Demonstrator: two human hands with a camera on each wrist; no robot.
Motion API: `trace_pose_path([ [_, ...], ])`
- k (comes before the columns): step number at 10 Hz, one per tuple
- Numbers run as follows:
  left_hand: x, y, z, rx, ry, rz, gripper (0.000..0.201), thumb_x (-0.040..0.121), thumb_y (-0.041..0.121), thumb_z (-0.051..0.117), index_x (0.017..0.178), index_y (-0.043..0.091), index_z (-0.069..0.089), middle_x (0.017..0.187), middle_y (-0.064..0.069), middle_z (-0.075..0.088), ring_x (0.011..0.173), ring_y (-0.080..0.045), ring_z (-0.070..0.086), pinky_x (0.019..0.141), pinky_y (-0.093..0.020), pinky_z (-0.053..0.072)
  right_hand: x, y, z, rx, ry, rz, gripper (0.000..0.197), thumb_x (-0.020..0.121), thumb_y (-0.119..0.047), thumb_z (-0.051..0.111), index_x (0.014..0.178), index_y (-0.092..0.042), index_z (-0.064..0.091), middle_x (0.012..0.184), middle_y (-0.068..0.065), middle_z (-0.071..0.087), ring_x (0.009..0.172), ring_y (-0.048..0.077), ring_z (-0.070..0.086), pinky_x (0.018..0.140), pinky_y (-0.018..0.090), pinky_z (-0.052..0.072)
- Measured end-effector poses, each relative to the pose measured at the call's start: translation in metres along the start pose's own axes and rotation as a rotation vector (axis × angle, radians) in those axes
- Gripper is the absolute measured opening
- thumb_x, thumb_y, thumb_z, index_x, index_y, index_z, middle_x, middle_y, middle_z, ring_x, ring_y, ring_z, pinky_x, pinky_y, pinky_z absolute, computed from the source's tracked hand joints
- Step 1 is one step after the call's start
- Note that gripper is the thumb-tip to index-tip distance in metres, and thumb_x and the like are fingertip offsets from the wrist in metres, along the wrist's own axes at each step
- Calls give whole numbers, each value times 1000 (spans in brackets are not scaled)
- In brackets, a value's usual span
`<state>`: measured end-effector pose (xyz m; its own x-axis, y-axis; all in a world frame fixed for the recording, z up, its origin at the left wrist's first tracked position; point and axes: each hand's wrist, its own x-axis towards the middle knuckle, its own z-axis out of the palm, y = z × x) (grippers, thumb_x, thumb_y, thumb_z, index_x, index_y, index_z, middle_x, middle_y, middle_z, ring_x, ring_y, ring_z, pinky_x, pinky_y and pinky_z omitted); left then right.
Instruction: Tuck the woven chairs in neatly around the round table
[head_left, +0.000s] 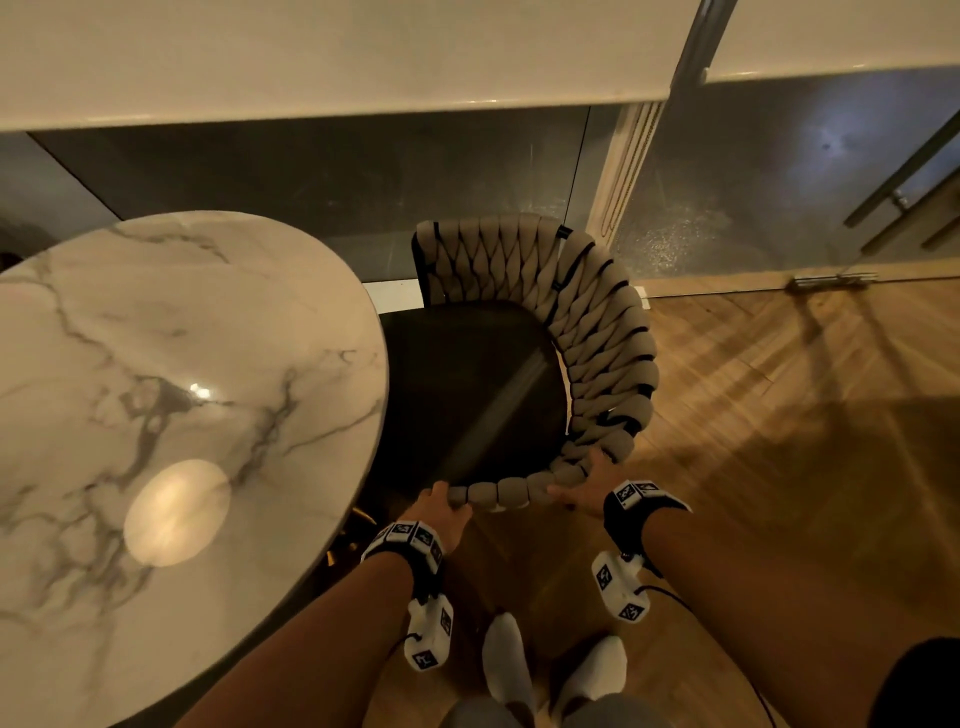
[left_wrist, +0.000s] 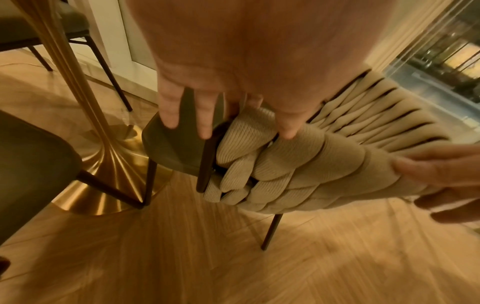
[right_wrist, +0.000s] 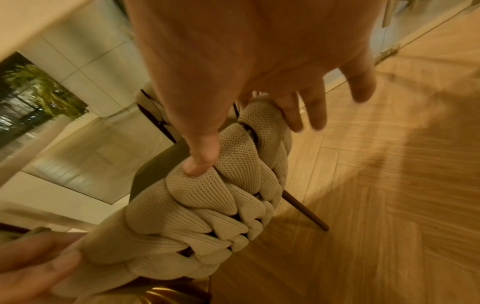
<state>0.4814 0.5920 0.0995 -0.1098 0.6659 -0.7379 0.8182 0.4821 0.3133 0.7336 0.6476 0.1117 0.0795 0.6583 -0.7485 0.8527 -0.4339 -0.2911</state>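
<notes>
From the head view, the beige woven-rope chair with a dark padded seat (head_left: 519, 374) stands just beside the right edge of the round white marble surface (head_left: 171, 395), its seat partly under that edge, its curved back turned toward the person's white-socked feet (head_left: 506, 660) on the wooden herringbone floor (head_left: 779, 415). Both hands hold the near end of the woven back: the left hand (head_left: 441, 512) at its left tip, the right hand (head_left: 579, 486) further along the curve to the right. The left wrist view alone shows what lies beneath the surface: a brushed gold pedestal base (left_wrist: 109, 164) flaring onto the floor, the chair's thin dark legs (left_wrist: 271, 230), and the seat of a second dark chair (left_wrist: 33, 170) close to the pedestal. There the left fingers (left_wrist: 205, 115) reach down over the end of the braided back, with the thumb pressed on its outer side, so the hand is clamped on the chair. The right wrist view gives the weave close up: the right thumb (right_wrist: 202, 152) presses into the braid from the seat side, while the right fingers (right_wrist: 293, 117) curl over the outer side, gripping the back between them.
</notes>
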Motion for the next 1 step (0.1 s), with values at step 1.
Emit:
trace_pose_path([
  [1, -2, -7, -15, -2, 22, 49, 47, 97, 49, 42, 134, 21, 47, 115, -6, 61, 88, -20, 61, 77, -35, 51, -17, 2, 4, 8, 32, -156, 64, 87, -37, 67, 143, -22, 39, 137, 9, 51, 112, 27, 56, 90, 36, 49],
])
